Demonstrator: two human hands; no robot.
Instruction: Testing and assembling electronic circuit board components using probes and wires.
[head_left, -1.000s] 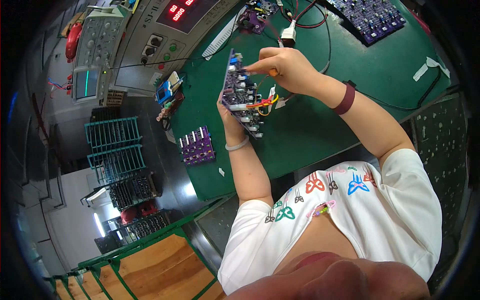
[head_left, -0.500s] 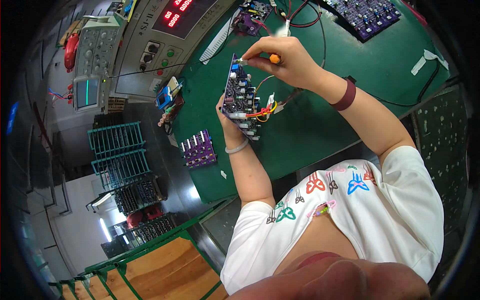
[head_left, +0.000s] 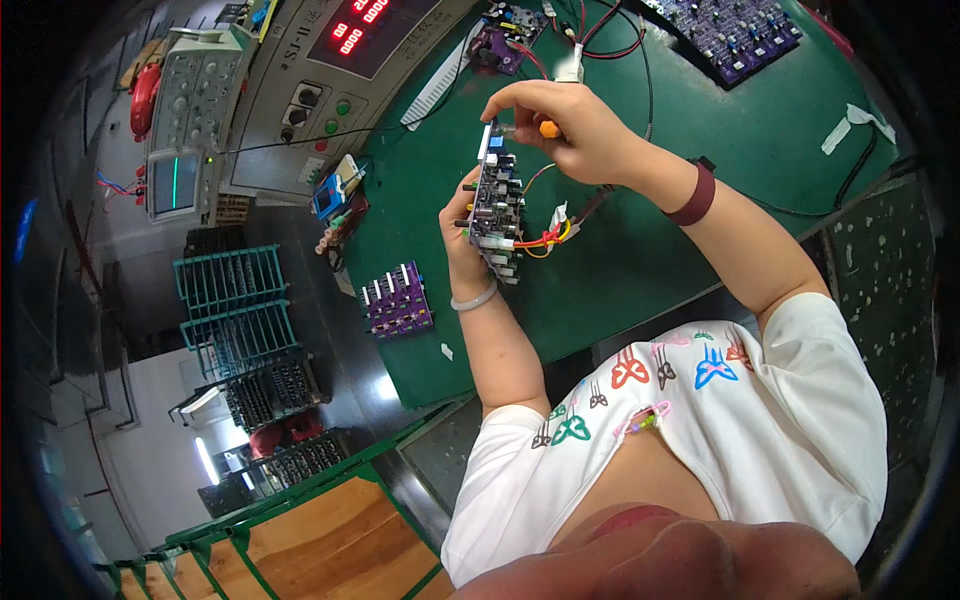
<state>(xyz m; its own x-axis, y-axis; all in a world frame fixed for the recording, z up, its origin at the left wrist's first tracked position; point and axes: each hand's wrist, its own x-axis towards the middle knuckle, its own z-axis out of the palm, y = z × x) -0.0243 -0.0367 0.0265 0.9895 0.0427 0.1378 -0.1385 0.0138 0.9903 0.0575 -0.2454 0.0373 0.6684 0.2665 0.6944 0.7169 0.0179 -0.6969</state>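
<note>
My left hand (head_left: 458, 225) grips a purple circuit board (head_left: 492, 205) from behind, holding it on edge above the green table. Its component side, crowded with small parts, faces right. Red and yellow wires (head_left: 545, 238) with a white connector run from the lower part of this board. At the board's top edge, my right hand (head_left: 575, 125) is closed around a slim tool (head_left: 549, 129) with an orange end. The tool points toward the blue component (head_left: 497, 144) near the top; whether its tip touches anything is hidden by my fingers.
Another purple board (head_left: 397, 298) lies at the table's left edge. A panel of boards (head_left: 735, 40) sits at the back right, with a wired board (head_left: 505, 40) at the back. Left of the table stand a power unit (head_left: 330, 100) with red digits and an oscilloscope (head_left: 175, 185).
The held board has shifted slightly right and turned more edge-on. My right hand has moved a little down and right with it, its index finger now over the board's top edge.
</note>
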